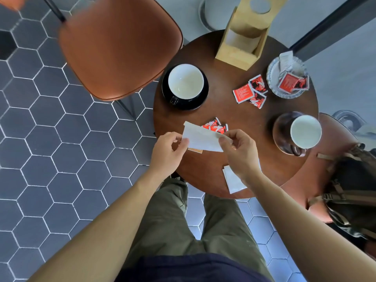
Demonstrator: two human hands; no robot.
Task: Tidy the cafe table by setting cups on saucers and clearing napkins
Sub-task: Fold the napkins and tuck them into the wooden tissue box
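Two bare hands hold one white paper napkin [200, 139] above the near edge of the round dark-brown wooden table [234, 110]. The left hand [167, 152] pinches the napkin's left end between thumb and fingers, and the right hand [239, 148] pinches its right end the same way, so the sheet is stretched between them. A thin tan strip shows under the napkin's lower edge; what it is cannot be made out.

Just behind the held napkin lie a few red sugar packets [215, 126], partly covered by it. A second white napkin [233, 180] lies flat on the table's near rim, half hidden by the right wrist. At the table's left a black cup with a white inside [186, 82] sits on a black saucer [201, 98], its handle turned toward the camera. At the right a dark-brown cup with a white inside [305, 132] sits on a dark-brown saucer [282, 129], off its centre toward the right. Between the two cups, loose red and white packets [250, 91] are scattered on the wood. Beside them a clear glass dish [271, 73] holds more red and white packets. A light wooden napkin holder [244, 37] stands at the far edge, its top cut off by the frame.

An orange-brown leather chair seat [120, 47] stands on the dark hexagonal floor tiles [50, 129] at the left, close to the table. A dark backpack with tan straps [354, 192] rests on another orange-brown seat at the right, cut off by the frame.
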